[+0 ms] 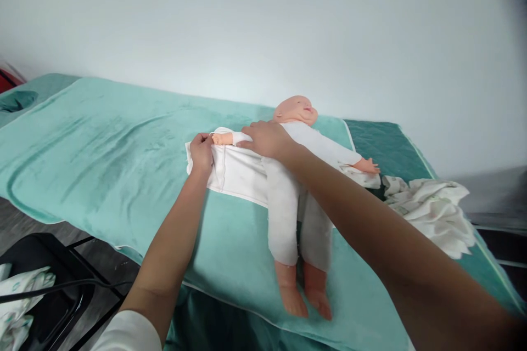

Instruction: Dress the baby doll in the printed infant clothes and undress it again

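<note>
A baby doll (313, 142) in white clothes lies on its back, with its head toward the wall and its bare feet toward me. White cloth (241, 175), which looks like part of a baby garment, is spread flat under and beside its arm on the left. My left hand (201, 152) is closed in a pinch on the outer edge of this cloth, right by the doll's small hand (223, 139). Higher up that arm, my right hand (267, 139) grips the white sleeve, thumb below and fingers above. The doll's other arm stretches out to the right.
A light green cover (123, 126) lies over the long bed against a white wall. Crumpled printed white cloth (432, 205) rests at the right. At lower left stands a black chair (45, 252) with more printed cloth (24, 296) and a dark cable (78, 282).
</note>
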`<state>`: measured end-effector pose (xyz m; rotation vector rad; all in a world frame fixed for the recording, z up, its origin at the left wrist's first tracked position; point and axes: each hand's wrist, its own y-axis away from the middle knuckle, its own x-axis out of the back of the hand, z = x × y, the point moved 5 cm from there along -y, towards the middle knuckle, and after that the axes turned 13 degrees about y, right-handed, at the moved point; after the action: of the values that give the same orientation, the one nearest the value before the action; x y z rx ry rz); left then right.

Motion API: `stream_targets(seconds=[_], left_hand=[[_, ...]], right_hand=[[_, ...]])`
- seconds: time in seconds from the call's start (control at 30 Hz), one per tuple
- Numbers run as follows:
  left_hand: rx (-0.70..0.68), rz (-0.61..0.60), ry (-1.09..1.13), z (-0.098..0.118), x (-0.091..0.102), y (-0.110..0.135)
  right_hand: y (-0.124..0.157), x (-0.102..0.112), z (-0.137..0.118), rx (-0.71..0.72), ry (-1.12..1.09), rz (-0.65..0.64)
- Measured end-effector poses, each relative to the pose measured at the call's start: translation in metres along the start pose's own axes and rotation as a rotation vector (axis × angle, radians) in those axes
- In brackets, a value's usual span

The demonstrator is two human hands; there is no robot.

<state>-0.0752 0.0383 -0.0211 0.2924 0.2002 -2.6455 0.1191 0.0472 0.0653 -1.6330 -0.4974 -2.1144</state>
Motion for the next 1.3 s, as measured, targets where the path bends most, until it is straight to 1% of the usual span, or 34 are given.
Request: stream_targets(seconds=[0.07, 0.1, 0.17, 0.2, 0.23, 0.3, 0.37, 0.47, 0.53, 0.57, 0.6, 0.67, 0.73, 0.77, 0.8, 0.87, 0.9, 0.93, 1.0, 1.07, 1.1, 1.13, 1.2, 1.3], left_hand=[[0.034, 0.023, 0.061, 0.002, 0.0, 0.003], [0.028, 0.03, 0.065, 0.004, 0.0, 0.006], [-0.047, 0.025, -0.043, 0.01, -0.002, 0.012], [-0.096, -0.004, -0.13, 0.013, -0.005, 0.015], [-0.144, -0.052, -0.226, 0.015, -0.009, 0.019], [-0.237, -0.193, -0.406, 0.018, -0.019, 0.026], [-0.338, -0.329, -0.52, 0.02, -0.029, 0.034], [-0.448, -0.468, -0.58, 0.023, -0.039, 0.041], [-0.477, -0.503, -0.585, 0.024, -0.04, 0.042], [-0.49, -0.481, -0.591, 0.025, -0.038, 0.041], [-0.505, -0.423, -0.603, 0.026, -0.035, 0.039], [-0.512, -0.244, -0.66, 0.026, -0.026, 0.033], [-0.455, -0.083, -0.737, 0.022, -0.017, 0.027], [-0.415, -0.043, -0.771, 0.02, -0.015, 0.025], [-0.382, -0.031, -0.795, 0.017, -0.014, 0.024], [-0.367, -0.05, -0.815, 0.016, -0.015, 0.024], [-0.383, -0.063, -0.817, 0.016, -0.017, 0.025], [-0.407, -0.071, -0.816, 0.018, -0.018, 0.026], [-0.466, -0.086, -0.815, 0.023, -0.02, 0.03], [-0.533, -0.124, -0.813, 0.027, -0.023, 0.034], [-0.569, -0.15, -0.809, 0.029, -0.024, 0.037], [-0.603, -0.175, -0.801, 0.031, -0.026, 0.04], [-0.652, -0.212, -0.78, 0.033, -0.028, 0.045], [-0.67, -0.229, -0.768, 0.035, -0.03, 0.054]], right_hand=[[-0.001, -0.003, -0.001, 0.001, 0.027, -0.01], [-0.002, -0.005, -0.001, -0.005, 0.045, -0.014], [-0.004, -0.009, -0.003, -0.021, 0.082, -0.013], [-0.005, -0.01, -0.004, -0.023, 0.096, -0.006], [-0.006, -0.012, -0.006, -0.022, 0.105, 0.004], [-0.01, -0.013, -0.009, -0.027, 0.109, 0.03], [-0.014, -0.013, -0.011, -0.064, 0.1, 0.063], [-0.02, -0.013, -0.015, -0.124, 0.08, 0.083], [-0.02, -0.01, -0.019, -0.127, 0.059, 0.082], [-0.018, -0.008, -0.02, -0.124, 0.037, 0.094], [-0.014, -0.005, -0.019, -0.127, 0.002, 0.117], [-0.001, 0.003, -0.008, -0.169, -0.117, 0.195], [0.022, 0.009, 0.015, -0.265, -0.265, 0.303], [0.036, 0.009, 0.03, -0.332, -0.328, 0.366], [0.051, 0.008, 0.045, -0.406, -0.364, 0.425], [0.085, -0.002, 0.077, -0.594, -0.361, 0.512], [0.101, -0.01, 0.09, -0.69, -0.351, 0.505], [0.115, -0.021, 0.101, -0.782, -0.349, 0.466], [0.137, -0.044, 0.115, -0.918, -0.351, 0.32], [0.15, -0.062, 0.118, -0.948, -0.372, 0.194], [0.152, -0.067, 0.118, -0.93, -0.404, 0.173], [0.153, -0.071, 0.116, -0.9, -0.458, 0.179], [0.153, -0.074, 0.113, -0.85, -0.603, 0.236], [0.151, -0.078, 0.109, -0.833, -0.832, 0.314]])
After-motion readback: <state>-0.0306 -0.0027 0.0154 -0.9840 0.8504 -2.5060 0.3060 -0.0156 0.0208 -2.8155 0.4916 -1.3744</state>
